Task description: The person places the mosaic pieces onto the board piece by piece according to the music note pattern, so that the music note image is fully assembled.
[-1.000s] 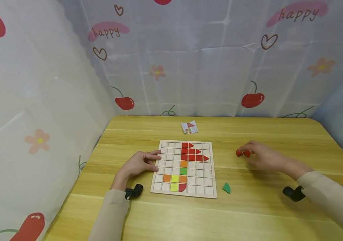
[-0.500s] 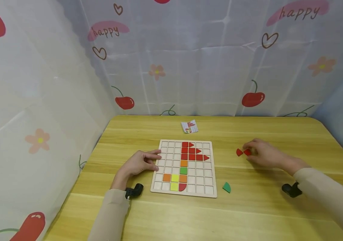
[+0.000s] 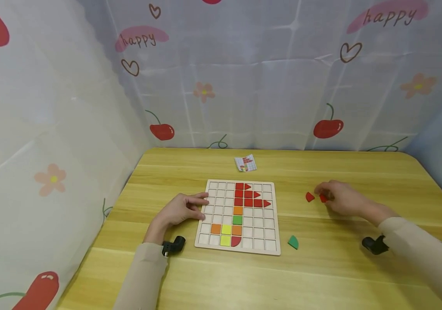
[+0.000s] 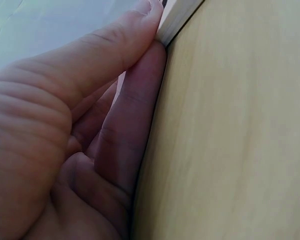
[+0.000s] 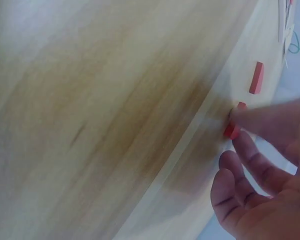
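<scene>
A square wooden grid board [image 3: 257, 249] lies on the table with red, orange, yellow and green pieces set in it. My left hand [image 3: 178, 210] rests at its left edge, fairly straight fingertips touching the rim. In the left wrist view, the thumb and a finger meet the edge of the board [image 4: 177, 17]. On the right, my right hand [image 3: 341, 198] pinches a red quarter-circle piece [image 5: 232, 131] between thumb and finger, low over the table. The other fingers curl loosely. Just left of it lies a second red quarter-circle piece [image 3: 310, 197].
A green quarter-circle piece [image 3: 293, 242] lies right of the board near its lower corner. Behind the board is a small printed pattern card [image 3: 246, 163]. A patterned curtain [image 3: 259, 86] rises at the table's back edge, with another sheet along the left side.
My right hand has shifted from over the two red pieces to the right one, which it now pinches slightly farther right. The left hand stays at the board's edge.
</scene>
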Demonstrator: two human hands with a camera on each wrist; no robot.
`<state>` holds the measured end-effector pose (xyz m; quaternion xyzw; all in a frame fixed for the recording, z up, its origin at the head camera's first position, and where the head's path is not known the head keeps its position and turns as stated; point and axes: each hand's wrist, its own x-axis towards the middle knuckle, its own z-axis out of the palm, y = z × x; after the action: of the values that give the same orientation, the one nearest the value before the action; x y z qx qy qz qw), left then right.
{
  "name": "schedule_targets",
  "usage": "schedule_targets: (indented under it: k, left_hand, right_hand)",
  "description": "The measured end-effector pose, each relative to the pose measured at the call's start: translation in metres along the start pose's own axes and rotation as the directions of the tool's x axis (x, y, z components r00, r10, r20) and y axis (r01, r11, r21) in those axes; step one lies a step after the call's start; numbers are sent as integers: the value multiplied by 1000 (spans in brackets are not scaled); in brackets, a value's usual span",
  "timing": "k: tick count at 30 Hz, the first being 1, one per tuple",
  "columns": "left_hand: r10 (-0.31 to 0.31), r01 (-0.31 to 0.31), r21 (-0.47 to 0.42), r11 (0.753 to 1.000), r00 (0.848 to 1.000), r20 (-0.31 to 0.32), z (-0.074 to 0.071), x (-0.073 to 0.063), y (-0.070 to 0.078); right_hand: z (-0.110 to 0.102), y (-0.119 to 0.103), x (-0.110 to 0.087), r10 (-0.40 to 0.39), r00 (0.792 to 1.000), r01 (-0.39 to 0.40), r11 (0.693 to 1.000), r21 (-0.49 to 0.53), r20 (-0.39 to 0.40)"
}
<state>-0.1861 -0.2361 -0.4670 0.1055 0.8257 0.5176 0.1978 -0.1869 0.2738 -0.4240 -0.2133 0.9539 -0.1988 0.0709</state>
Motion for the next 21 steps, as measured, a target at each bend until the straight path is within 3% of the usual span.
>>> schedule_targets:
  k: [8, 21]
  left_hand:
    - [5, -5, 7, 1000, 1000, 0, 1, 0, 0]
    - [13, -13, -2, 1000, 1000, 2, 1, -1, 0]
  right_hand:
    - [1, -1, -2, 142, 990, -142, 990, -14, -1]
    - [4, -3, -2, 136, 991, -136, 990, -26, 3]
